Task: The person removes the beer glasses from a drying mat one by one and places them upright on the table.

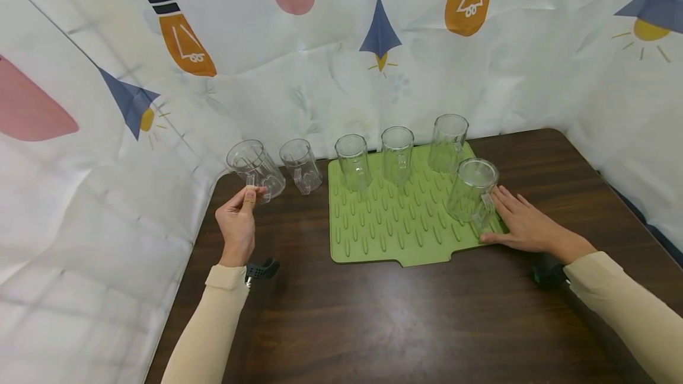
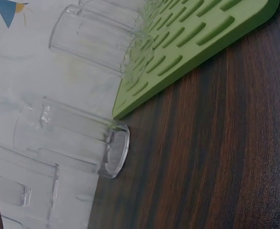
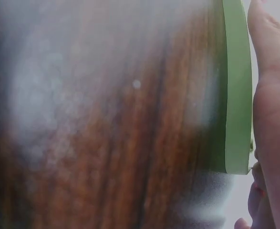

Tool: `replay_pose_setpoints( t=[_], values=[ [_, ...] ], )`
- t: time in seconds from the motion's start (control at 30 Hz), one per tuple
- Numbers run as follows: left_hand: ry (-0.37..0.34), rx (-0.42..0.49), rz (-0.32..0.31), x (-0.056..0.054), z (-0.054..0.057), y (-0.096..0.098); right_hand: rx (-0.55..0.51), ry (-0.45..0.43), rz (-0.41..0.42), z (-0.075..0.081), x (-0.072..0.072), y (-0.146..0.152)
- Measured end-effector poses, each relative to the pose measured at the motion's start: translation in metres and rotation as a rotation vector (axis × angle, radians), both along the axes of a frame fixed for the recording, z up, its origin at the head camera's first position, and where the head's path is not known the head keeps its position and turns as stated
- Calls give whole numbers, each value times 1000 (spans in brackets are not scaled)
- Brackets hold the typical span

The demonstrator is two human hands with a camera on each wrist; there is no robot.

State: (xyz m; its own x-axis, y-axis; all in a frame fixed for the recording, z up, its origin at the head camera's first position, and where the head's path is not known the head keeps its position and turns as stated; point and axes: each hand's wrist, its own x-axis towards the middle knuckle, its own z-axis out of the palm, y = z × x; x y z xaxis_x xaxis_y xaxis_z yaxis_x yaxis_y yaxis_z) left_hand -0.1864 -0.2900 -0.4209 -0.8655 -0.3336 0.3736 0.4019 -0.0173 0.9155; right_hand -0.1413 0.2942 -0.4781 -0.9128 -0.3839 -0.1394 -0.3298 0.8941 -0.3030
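Held glass mug (image 1: pixel 262 163) at 9–10 o'clock of the green mat (image 1: pixel 384 233), clock read from the mat's middle in the head view; mug leans, upper end toward 10–11, lower end toward 4. Left hand (image 1: pixel 238 227) comes up from its 6, thumb and forefinger pinched narrow on the mug at its handle side. Left wrist view: the mug's lower end shows against the printed curtain (image 1: pixel 331 96), past the wood's edge; contact with the table (image 1: pixel 373 325) can't be told. Second mug (image 1: pixel 302 166) just beside, at 3 of the held one, with narrow gaps to it and to the mat's left edge. Mat bears four more: back-left mug (image 1: pixel 353 162) at 10–11, middle mug (image 1: pixel 397 156) at 12, far mug (image 1: pixel 449 141) at 1, near-right mug (image 1: pixel 472 194) at 2–3, close inside the right edge, handle toward 5. Right hand (image 1: pixel 525 227) at 3, fingers long and spread wide along that edge; can't tell whether the tips touch the near-right mug. Right wrist view: hand just beside the green rim. Mat's near edge steps out in a shallow tab at 5–6. Broad run of dark wood from there to frame bottom; another stretch beyond the right hand, rounded far corner at 2. Curtain close behind the mugs, little room at 12.
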Motion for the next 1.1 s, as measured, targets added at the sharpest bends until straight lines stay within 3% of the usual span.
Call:
replay_pose_setpoints(
  t=[0.47, 1.1],
  values=[
    [-46, -70, 41, -15, -12, -8, 27, -21, -10, -3, 1, -4],
    [-65, -75, 72, -34, -35, -21, 45, -25, -29, -2, 0, -5]
  ],
)
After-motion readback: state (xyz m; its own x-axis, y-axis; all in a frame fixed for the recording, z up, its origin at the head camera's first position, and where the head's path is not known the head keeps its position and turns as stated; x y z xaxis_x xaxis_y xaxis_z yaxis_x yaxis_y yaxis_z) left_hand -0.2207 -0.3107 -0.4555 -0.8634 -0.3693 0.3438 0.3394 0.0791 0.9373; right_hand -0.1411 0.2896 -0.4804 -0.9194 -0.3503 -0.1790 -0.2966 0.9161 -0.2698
